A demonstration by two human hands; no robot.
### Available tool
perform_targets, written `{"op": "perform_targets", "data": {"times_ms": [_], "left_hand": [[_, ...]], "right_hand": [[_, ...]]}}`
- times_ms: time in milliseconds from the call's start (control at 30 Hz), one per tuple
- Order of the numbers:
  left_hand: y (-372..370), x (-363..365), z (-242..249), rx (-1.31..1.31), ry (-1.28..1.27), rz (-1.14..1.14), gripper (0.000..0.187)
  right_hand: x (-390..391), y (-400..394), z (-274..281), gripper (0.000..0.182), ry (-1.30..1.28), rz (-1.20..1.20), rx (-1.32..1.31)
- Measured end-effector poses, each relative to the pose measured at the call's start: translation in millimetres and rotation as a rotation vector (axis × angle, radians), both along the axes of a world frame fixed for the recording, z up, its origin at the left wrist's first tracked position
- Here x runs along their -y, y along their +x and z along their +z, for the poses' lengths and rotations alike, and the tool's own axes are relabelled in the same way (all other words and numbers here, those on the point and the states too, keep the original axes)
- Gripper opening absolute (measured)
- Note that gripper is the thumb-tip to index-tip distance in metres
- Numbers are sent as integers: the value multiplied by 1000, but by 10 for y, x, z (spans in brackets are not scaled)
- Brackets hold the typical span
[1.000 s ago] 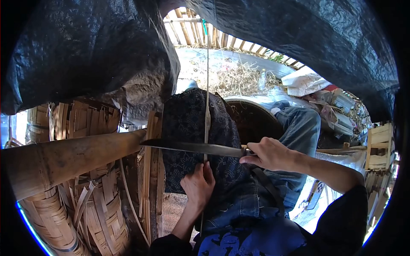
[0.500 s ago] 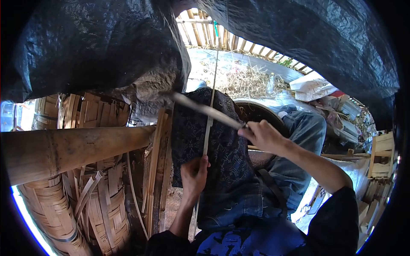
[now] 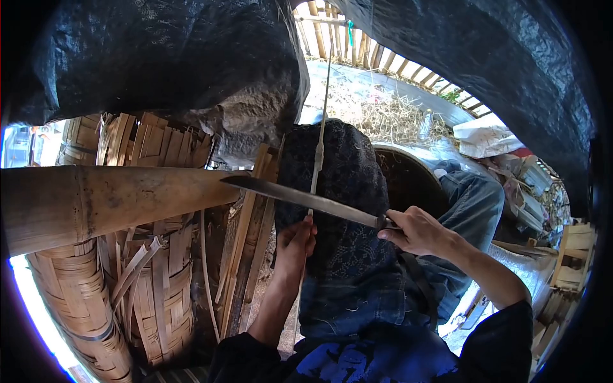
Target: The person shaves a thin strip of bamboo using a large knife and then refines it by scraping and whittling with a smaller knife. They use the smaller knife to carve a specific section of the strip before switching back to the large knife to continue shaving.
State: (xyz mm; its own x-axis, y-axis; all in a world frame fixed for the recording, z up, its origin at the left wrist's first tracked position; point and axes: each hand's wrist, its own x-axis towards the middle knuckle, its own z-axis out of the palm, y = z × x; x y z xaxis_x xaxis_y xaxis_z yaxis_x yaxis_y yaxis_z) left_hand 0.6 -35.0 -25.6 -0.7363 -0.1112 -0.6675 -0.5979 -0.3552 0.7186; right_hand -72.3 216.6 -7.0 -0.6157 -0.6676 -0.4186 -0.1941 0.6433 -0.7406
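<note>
A long thin bamboo strip (image 3: 320, 153) runs upright over the dark patterned cloth (image 3: 351, 172) on my lap. My left hand (image 3: 295, 247) is closed around its lower part, fingertips pinched just below the blade. In my right hand (image 3: 418, 231) is the handle of a long knife (image 3: 306, 201). The blade points left and lies across the strip, just above my left fingers. Its tip is near the end of a thick bamboo pole (image 3: 128, 201). Whether the edge touches the strip, I cannot tell.
Woven bamboo baskets (image 3: 80, 306) stand at the left beside upright split bamboo (image 3: 246, 255). A dark round basket (image 3: 408, 182) sits behind my right knee. Black plastic sheeting (image 3: 159, 57) hangs overhead. Dry straw (image 3: 396, 121) and a clear bottle (image 3: 424, 125) lie beyond.
The knife has come down and left, its blade now lower across the strip near my left fingers. My right hand has lowered. The whole view has shifted slightly.
</note>
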Motion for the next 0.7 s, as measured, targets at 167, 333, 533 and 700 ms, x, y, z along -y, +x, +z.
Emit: {"op": "perform_targets", "data": {"times_ms": [167,333,533,700], "left_hand": [[-5,-139,70,77,-127,41,30],[36,-10,79,-12,-95,-56,30],[-10,-217,210,-173,-478,-75,18],[6,-287,222,-260,-749,-304,19]], "right_hand": [[7,-225,-338,39,-21,-108,-111],[24,-147,-163,44,-53,-122,-37],[-157,-12,-32,44,-89,-162,-8],[-233,133,-28,47,-45,-195,-4]]}}
